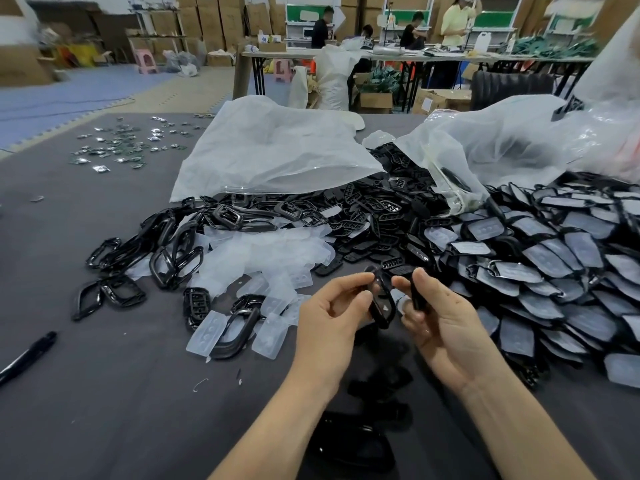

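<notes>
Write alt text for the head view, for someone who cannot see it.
Two bare hands work over a grey table: the left hand pinches a black oval plastic frame, the right hand grips a second black plastic part. Behind lie heaps of black frames, clear plastic inserts and white bags.

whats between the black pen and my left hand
Head view: bare grey mat first, then clear button pads and black frames lying just left of the left hand.
</notes>
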The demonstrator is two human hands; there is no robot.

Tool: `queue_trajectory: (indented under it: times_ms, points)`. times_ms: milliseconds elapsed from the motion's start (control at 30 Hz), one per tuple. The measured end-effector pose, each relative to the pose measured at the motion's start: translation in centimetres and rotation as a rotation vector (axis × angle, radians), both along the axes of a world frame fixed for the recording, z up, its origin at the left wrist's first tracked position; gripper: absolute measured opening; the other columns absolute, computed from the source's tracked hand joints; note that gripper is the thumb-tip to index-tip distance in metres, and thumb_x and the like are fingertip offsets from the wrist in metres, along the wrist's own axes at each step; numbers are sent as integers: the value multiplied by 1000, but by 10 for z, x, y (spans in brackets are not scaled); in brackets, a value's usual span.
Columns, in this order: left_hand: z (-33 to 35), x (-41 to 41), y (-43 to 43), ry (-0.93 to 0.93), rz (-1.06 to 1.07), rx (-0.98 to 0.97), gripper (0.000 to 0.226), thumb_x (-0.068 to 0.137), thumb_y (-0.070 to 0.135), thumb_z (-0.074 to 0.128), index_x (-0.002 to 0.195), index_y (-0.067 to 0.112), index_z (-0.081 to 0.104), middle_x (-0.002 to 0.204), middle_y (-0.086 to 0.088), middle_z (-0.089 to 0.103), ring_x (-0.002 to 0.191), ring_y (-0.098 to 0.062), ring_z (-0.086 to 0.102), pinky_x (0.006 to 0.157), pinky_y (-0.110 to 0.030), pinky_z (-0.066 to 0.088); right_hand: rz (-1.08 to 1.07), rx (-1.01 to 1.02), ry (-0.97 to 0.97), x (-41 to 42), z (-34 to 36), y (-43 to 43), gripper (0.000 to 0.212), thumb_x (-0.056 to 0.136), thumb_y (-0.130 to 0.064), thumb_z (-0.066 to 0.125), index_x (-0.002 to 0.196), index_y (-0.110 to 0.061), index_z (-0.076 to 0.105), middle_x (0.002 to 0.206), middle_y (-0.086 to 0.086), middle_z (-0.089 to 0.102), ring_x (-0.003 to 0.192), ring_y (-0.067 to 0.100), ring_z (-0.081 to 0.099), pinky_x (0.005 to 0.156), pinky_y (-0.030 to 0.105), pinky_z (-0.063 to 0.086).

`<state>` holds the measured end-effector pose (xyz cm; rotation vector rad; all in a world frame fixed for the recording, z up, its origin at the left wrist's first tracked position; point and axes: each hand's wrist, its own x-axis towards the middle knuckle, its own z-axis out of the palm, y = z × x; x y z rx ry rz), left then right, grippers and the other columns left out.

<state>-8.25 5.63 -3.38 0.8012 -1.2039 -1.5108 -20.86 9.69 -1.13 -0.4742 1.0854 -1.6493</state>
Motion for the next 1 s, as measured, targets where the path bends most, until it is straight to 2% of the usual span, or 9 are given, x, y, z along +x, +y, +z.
queue_trajectory:
  times_ms: [100,200,300,433,600,767,833,933,1000]
  points:
    - [-1,0,-5,128,-23,141,36,91,-7,55,80,19,78,84,-3,75,84,-14,71,78,-32,59,-36,9,33,2,-1,-2,14,69,-21,68,71,-7,68,74,5,66,45,4,47,39,12,35]
    - [-1,0,-8,153,-41,200,39,92,-8,52,75,15,79,80,-4,73,79,-14,71,74,-31,59,-85,33,18,4,-1,-3,8,65,-15,70,64,-7,69,63,2,61,49,6,59,44,13,46]
    - [-2,0,-8,119,-48,179,31,91,-4,56,80,14,79,84,-7,74,84,-16,72,76,-33,59,-89,3,-1,6,1,-3,10,64,-11,68,55,-8,72,58,2,65,53,9,65,51,13,51]
    - [-4,-2,-4,68,-38,139,9,87,10,67,90,8,75,88,-11,75,87,-23,72,82,-40,58,-47,-30,3,8,0,-2,4,63,-6,68,64,-2,69,64,8,69,60,14,70,57,15,54]
    - [-1,-1,-4,74,-47,160,10,88,10,66,89,3,72,81,-10,74,79,-20,71,75,-32,59,5,-37,36,8,0,-1,5,65,-6,68,62,-3,71,68,10,70,65,15,70,60,16,55]
    - [1,-1,-5,11,-29,134,12,88,14,66,81,14,76,82,-9,74,79,-20,70,84,-39,56,28,-19,103,10,3,0,12,66,-13,67,64,-5,75,70,11,72,64,15,70,59,18,55]
    - [2,0,-5,16,-33,134,18,89,13,65,75,18,76,81,-9,74,78,-20,69,83,-38,55,11,-31,67,11,3,1,16,69,-16,65,73,-3,74,73,12,72,63,17,70,58,20,55]
    - [2,1,-6,41,-52,165,23,90,12,63,71,18,75,81,-10,72,80,-23,67,88,-44,52,-35,-61,48,9,4,1,24,72,-18,64,92,-6,68,74,10,71,61,17,69,56,20,55]
    - [2,1,-5,35,-74,153,19,86,16,67,69,18,75,80,-11,71,78,-23,65,89,-45,51,-51,-59,68,9,5,0,24,70,-17,65,92,-7,67,72,8,70,58,15,67,54,19,54]
